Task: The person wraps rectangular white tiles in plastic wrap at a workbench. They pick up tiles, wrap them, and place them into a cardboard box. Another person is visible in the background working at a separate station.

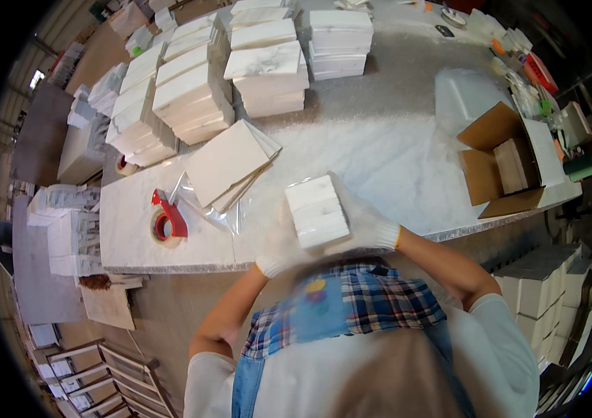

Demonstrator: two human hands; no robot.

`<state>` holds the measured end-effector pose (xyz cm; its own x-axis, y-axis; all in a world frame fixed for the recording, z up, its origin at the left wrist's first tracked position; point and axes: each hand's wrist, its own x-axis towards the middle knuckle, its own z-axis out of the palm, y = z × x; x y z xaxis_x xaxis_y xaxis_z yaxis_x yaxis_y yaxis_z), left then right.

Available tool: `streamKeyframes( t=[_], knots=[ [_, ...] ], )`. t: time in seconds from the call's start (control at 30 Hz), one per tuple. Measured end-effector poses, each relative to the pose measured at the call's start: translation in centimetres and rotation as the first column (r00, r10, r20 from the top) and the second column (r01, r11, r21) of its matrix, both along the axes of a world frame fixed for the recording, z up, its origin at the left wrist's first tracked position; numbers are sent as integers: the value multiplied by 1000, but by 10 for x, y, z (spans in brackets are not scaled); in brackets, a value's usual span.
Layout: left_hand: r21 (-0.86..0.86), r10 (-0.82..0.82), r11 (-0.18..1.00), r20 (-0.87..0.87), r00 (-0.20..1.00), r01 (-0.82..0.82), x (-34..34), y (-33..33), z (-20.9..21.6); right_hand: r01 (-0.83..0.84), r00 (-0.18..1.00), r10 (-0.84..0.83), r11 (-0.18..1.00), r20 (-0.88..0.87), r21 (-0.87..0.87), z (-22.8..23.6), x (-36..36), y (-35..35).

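To the left of the table (393, 160), stacks of white blocks (69, 240) are seen. At the table's left edge a roll of tape (125, 166) is partly hidden by the stacked tiles, and nearer its front edge a red tape dispenser (177, 219) is laid flat. Toward the back of the table, white tiles (195, 97) are piled in several tall stacks. In front of these, flat pale sheets (226, 164) are fanned unevenly, with clear film (233, 217) beside them.

Over the table's front edge, near its middle, the left hand (281, 237) is placed by the left side of a bundle of tiles (317, 212) and the right hand (364, 216) by its right side. Both hands are covered by white gloves (yellow-edged at the cuffs). The fingers are blurred, so whether they are spread or pressed on the bundle cannot be told.

At the table's right end an open cardboard box (478, 174) is set, with pale blocks (512, 166) inside. Behind it, at the table's far right, a red basket (541, 72) is seen.
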<state>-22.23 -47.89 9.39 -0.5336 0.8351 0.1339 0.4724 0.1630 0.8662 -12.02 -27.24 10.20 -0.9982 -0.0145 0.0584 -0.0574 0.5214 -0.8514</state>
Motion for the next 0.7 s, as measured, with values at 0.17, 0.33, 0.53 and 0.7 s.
streamKeyframes(
  t=[0.17,0.33,0.53,0.7],
  knots=[
    [60,-110,990,-271,956,130,15,29,3,50,998,-54,994,42,95,7,34,20],
    [74,-31,997,-11,999,32,32,79,-13,66,997,-70,992,33,106,23,48,61],
    [-72,-10,997,-109,994,2,44,104,-10,3,991,15,991,-135,131,-10,58,97],
    [-178,-85,984,-347,934,23,37,97,-39,33,993,-24,997,-116,76,-28,61,99]
  ],
)
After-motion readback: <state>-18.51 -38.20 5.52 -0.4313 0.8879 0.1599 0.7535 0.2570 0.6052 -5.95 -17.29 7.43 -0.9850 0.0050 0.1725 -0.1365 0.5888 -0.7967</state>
